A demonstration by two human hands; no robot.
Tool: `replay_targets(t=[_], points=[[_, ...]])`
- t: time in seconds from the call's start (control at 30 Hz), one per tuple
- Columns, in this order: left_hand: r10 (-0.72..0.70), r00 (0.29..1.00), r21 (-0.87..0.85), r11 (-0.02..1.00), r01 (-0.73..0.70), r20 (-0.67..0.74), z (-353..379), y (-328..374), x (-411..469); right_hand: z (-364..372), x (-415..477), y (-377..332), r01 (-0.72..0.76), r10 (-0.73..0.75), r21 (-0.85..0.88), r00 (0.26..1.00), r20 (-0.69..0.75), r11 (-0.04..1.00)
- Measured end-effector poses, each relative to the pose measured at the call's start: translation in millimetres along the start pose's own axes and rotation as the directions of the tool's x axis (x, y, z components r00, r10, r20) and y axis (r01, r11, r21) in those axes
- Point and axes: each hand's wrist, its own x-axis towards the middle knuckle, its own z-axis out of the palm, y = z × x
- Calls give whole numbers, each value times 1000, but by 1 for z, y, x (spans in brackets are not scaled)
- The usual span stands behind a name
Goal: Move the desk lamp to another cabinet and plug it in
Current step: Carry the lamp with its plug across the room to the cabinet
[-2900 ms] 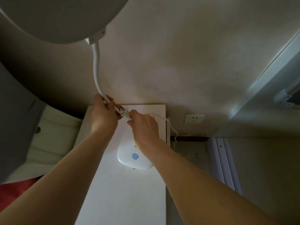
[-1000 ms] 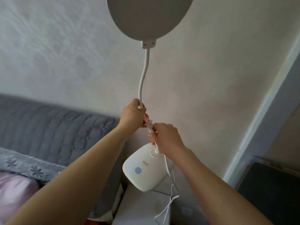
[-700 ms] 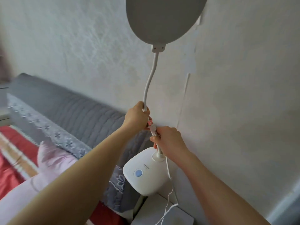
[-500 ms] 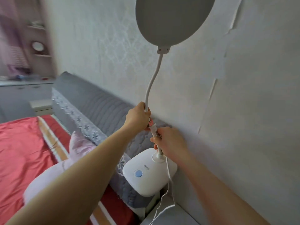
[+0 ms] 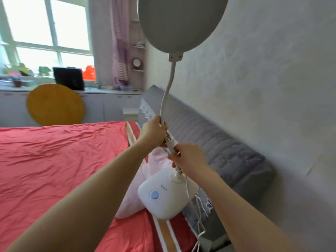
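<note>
— What is taken up by the room itself?

— The right half of the frame is filled by a pale textured wall [image 5: 272, 73]. A window [image 5: 49, 28] is seen at the upper left, with a striped curtain [image 5: 121, 42] hung beside it and a cluttered bench [image 5: 101, 91] run beneath it. A round yellow board [image 5: 55, 104] is leaned against the cabinets there.

— And the surface below?

— The lower left is covered by a bed [image 5: 60, 153] under a red sheet. A grey quilted headboard [image 5: 223, 140] is set along the wall, and a pink pillow [image 5: 134, 193] is laid near it.

— Where is the desk lamp?

— The desk lamp [image 5: 167, 195] is held in the air at centre frame, above the pillow, its round head at the top edge. Its neck is gripped by the left hand [image 5: 154, 132], fingers closed around it. Lower on the neck, the right hand [image 5: 189, 157] is clamped, with the plug [image 5: 171, 142] seen between the two hands. The cord [image 5: 198, 215] is left hanging at the lower right.
</note>
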Motion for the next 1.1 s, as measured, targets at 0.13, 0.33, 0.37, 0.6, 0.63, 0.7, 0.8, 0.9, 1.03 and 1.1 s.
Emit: replay_targets(t=[0.13,0.33,0.37,0.6,0.63,0.7,0.8,0.9,1.03,1.1], points=[[-28,994,-15,1000,26,-108,-69,-19,-9,27,7,-60,97,-98,40,994,38,994],[-36,968,105,992,63,-246,-183,-47,-22,72,11,-165,209,-221,128,971,88,969],[-38,964,122,990,72,-264,-202,-53,-25,80,11,-183,218,-234,148,968,96,965],[-41,929,224,966,131,-369,-317,-96,-48,131,2,-290,275,-317,236,935,160,932],[-45,925,237,961,144,-378,-333,-102,-53,139,0,-305,282,-328,249,929,168,926],[-55,918,262,950,169,-392,-362,-113,-61,153,-4,-331,296,-351,270,918,185,916],[-57,894,296,932,207,-445,-411,-130,-74,176,-10,-377,329,-402,313,892,205,891],[-61,864,317,915,248,-500,-456,-146,-91,197,-16,-422,367,-454,336,860,234,868],[-83,824,286,914,288,-561,-500,-161,-109,220,-19,-467,411,-518,373,816,256,832],[-92,788,278,905,321,-608,-528,-172,-120,233,-20,-495,443,-559,383,779,283,811]])
